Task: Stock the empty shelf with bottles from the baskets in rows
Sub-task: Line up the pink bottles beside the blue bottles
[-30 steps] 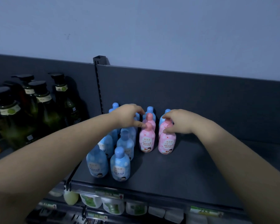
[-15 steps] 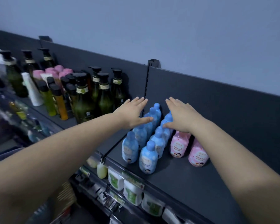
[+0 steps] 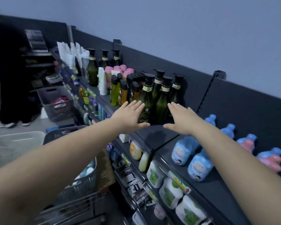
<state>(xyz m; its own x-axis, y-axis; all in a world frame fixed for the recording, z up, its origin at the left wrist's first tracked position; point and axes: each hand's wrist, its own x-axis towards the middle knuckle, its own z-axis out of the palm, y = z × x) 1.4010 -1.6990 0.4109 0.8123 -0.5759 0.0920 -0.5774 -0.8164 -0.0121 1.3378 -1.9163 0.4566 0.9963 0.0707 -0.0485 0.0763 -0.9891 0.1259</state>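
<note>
Blue bottles (image 3: 197,164) and pink bottles (image 3: 271,159) stand in rows on the dark top shelf (image 3: 217,190) at the right. My left hand (image 3: 130,116) and my right hand (image 3: 182,120) hover in the air with straight fingers, palms down, holding nothing. Both are left of the bottle rows, in front of the dark green pump bottles (image 3: 159,98). My right forearm hides part of the blue rows. A grey basket (image 3: 81,181) with a few light bottles inside sits in a cart below my left arm.
Green, yellow and pink-capped bottles fill the neighbouring shelf. White packs (image 3: 169,190) line the shelf below. A second grey basket (image 3: 55,101) stands on the floor farther left, near a person's legs (image 3: 13,95). A pale bin (image 3: 11,146) sits at the left.
Both hands let go of the pink bottles, spread flat and drew away leftward. The view swung left, bringing the aisle, cart and baskets into sight.
</note>
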